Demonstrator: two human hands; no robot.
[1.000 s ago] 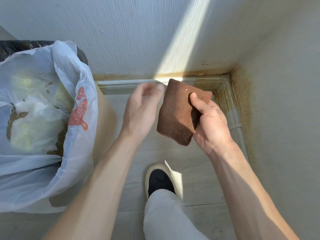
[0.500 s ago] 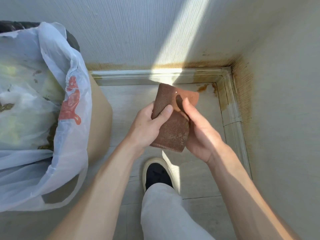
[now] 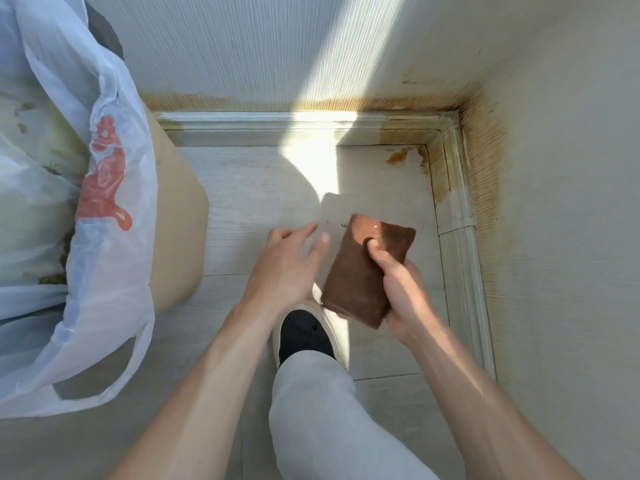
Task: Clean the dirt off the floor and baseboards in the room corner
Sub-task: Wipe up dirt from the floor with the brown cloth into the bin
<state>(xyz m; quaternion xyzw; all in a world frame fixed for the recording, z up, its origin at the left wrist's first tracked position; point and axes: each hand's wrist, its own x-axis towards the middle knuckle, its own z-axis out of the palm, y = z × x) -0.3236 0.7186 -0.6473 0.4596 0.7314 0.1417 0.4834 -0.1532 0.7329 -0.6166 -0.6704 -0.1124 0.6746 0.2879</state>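
right hand (image 3: 403, 289) grips one brown cloth (image 3: 363, 271), left hand (image 3: 287, 265) empty

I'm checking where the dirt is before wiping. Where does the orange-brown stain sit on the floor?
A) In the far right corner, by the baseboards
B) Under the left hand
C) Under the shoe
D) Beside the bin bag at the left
A: the orange-brown stain lies on the floor in the far right corner, where the two baseboards meet.
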